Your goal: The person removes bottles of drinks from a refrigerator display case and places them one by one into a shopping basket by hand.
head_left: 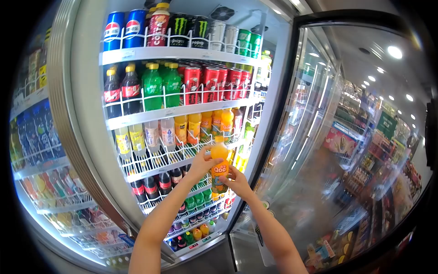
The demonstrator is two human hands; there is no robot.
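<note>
An orange Qoo bottle (pixel 219 170) stands upright between both hands, in front of the open cooler's shelves. My left hand (pixel 206 160) grips its upper left side, fingers wrapped near the shoulder. Lower down on the right, my right hand (pixel 236 181) holds the bottle's label area with thumb and fingers. Behind the bottle, similar orange bottles (pixel 226 119) stand at the right end of the middle shelf's row.
Cooler shelves hold blue cans (pixel 135 28), green bottles (pixel 152 84), red cans (pixel 191 86) and dark bottles (pixel 151 188). A glass door (pixel 292 118) stands open at the right. Beyond its glass are shop shelves (pixel 360 178). Another drinks cooler (pixel 41 155) is at the left.
</note>
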